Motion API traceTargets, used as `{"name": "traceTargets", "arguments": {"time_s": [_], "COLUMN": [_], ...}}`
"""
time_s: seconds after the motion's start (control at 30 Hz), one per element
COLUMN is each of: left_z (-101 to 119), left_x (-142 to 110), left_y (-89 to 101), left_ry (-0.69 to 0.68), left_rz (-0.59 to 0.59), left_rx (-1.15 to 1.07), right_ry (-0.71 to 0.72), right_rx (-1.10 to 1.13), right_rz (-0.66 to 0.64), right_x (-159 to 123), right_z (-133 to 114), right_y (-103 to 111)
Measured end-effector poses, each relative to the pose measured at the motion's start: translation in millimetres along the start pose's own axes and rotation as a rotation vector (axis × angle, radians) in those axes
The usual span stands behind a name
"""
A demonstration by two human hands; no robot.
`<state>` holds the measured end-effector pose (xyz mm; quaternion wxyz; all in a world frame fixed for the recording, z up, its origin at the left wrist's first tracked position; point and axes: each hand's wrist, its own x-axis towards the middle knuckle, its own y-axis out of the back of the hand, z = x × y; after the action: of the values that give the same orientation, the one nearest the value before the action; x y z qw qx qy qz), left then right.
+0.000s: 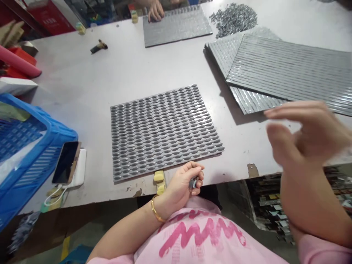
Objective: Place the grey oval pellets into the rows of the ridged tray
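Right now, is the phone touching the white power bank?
Touching. The head view shows the phone with its tan-cased edge lying against the white power bank, and no gap shows between them.

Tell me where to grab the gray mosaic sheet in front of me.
Best at its near edge, coming from your side: the sheet lies flat on the table, and that edge runs closest to your left hand, which holds a small gray chip.

On my left, a smartphone (65,162) rests on a white power bank (81,168) beside a blue plastic crate (56,134). A pink roll (16,61) lies beyond.
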<state>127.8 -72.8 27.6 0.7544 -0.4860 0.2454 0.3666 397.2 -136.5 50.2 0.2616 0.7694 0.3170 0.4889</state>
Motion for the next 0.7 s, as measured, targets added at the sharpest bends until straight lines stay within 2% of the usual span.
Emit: {"name": "traceTargets", "arguments": {"time_s": [0.03, 0.07, 0.1, 0.17, 0.23, 0.27, 0.33, 0.4, 0.5, 0.63, 0.7], "left_z": [11, 24, 37, 60, 71, 72, 65, 54, 42, 44, 49], "left_x": [-6, -12, -18, -29, -36, -37, -38, -37, -38, -41, -41], "left_y": [3.0, 6.5, 10.3, 19.2, 29.0, 33.9, 42.6, 49.0, 54.6, 63.4, 70.0], "left_ry": [-0.037, -0.094, -0.165, -0.391, -0.539, -0.502, -0.346, -0.325, -0.369, -0.331, -0.337], "left_rz": [0.010, 0.024, 0.040, 0.123, 0.240, 0.282, 0.325, 0.331, 0.267, 0.206, 0.210], "left_rx": [-0.027, -0.054, -0.081, -0.201, -0.352, -0.387, -0.383, -0.350, -0.264, -0.159, -0.146], "right_ry": [-0.032, -0.075, -0.128, -0.221, -0.280, -0.319, -0.386, -0.403, -0.374, -0.149, -0.114], "right_rx": [-0.053, -0.196, -0.323, -0.510, -0.610, -0.641, -0.696, -0.709, -0.695, -0.773, -0.864], "right_rz": [0.040, 0.025, -0.052, -0.174, -0.312, -0.403, -0.530, -0.592, -0.598, -0.407, -0.308], "right_x": [12, 23, 31, 43, 48, 50, 51, 50, 40, 24, 23], "right_z": [22, 47, 74, 128, 174, 192, 217, 227, 221, 197, 186], "right_y": [-7, -12, -15, -17, -13, -10, -4, 2, 8, 17, 22]}}
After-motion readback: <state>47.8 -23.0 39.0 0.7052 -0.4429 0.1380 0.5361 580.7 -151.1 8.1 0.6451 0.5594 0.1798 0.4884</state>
